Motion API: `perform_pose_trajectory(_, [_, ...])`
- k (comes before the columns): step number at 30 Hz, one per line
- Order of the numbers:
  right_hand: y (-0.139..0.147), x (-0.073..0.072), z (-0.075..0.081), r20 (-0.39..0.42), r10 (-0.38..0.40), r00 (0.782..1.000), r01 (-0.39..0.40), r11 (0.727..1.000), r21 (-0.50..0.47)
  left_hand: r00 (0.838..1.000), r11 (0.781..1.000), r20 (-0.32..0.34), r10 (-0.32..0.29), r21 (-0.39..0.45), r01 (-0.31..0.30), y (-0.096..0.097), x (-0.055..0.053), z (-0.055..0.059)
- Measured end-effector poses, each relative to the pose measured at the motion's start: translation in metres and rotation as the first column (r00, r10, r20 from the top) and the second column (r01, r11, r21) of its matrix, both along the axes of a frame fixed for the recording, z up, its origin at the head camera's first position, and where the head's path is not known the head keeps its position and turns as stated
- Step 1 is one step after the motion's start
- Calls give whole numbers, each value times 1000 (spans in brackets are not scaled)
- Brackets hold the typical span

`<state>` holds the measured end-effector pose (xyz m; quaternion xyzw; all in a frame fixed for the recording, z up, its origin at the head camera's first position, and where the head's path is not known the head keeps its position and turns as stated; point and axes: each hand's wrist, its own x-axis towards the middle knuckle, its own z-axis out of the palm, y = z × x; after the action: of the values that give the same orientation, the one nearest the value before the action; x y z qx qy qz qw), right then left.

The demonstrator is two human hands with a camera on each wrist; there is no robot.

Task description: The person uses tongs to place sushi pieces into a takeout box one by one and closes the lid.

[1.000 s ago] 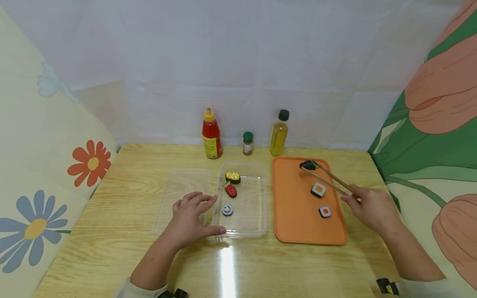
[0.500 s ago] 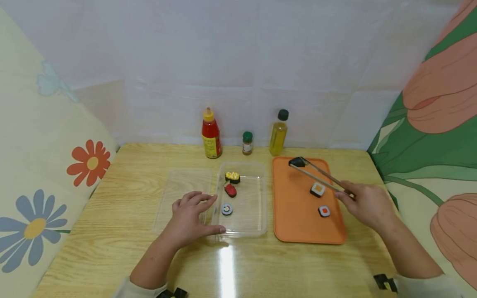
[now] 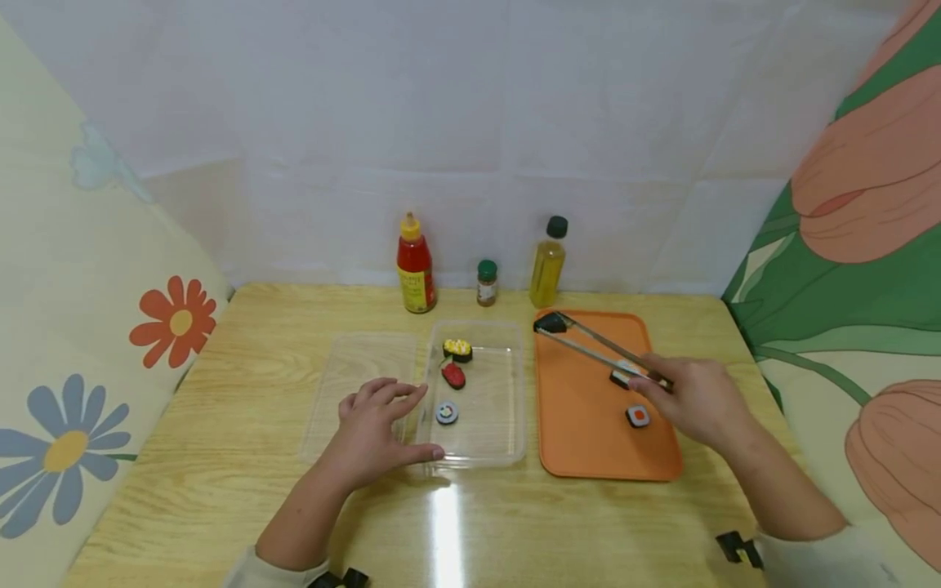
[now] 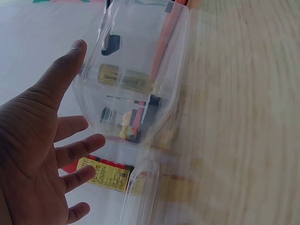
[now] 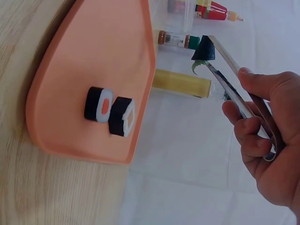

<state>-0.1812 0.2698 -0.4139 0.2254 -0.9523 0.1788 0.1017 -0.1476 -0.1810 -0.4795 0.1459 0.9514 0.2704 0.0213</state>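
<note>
My right hand (image 3: pixel 698 400) grips metal tongs (image 3: pixel 613 353), whose tips pinch a dark sushi piece (image 5: pixel 204 49) with a green frill. That piece hangs over the far left corner of the orange tray (image 3: pixel 588 441). Two rice rolls lie on the tray: an orange-centred roll (image 5: pixel 123 117), partly behind the tongs in the head view, and a red-centred roll (image 3: pixel 638 416). Fingers spread, my left hand (image 3: pixel 378 425) is at the left side of the clear plastic box (image 3: pixel 488 445); contact is unclear. Inside the box are a yellow-topped sushi (image 3: pixel 457 350), a red-topped sushi (image 3: pixel 453 376) and a round roll (image 3: pixel 446 412).
A clear lid (image 3: pixel 331 392) lies left of the box, partly behind my left hand. Along the back of the table stand a red sauce bottle (image 3: pixel 416 273), a small green-capped jar (image 3: pixel 487 283) and an oil bottle (image 3: pixel 547 265). A white cloth (image 3: pixel 470 163) hangs behind them.
My right hand has moved left, carrying the tongs and the dark sushi piece from over the tray's far middle to its far left corner. My left hand stays put.
</note>
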Motion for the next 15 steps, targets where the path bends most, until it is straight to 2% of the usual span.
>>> perform_pose_trajectory(8, [-18,-2,1,54,30,998,-29,1000,-7,1000,1000,-4,1,-1,-1,-2,0,-1])
perform_pose_trajectory(15, [-33,-4,-2,50,76,996,-74,997,-24,1000,1000,1,1,2,-1,-1,-2,-3])
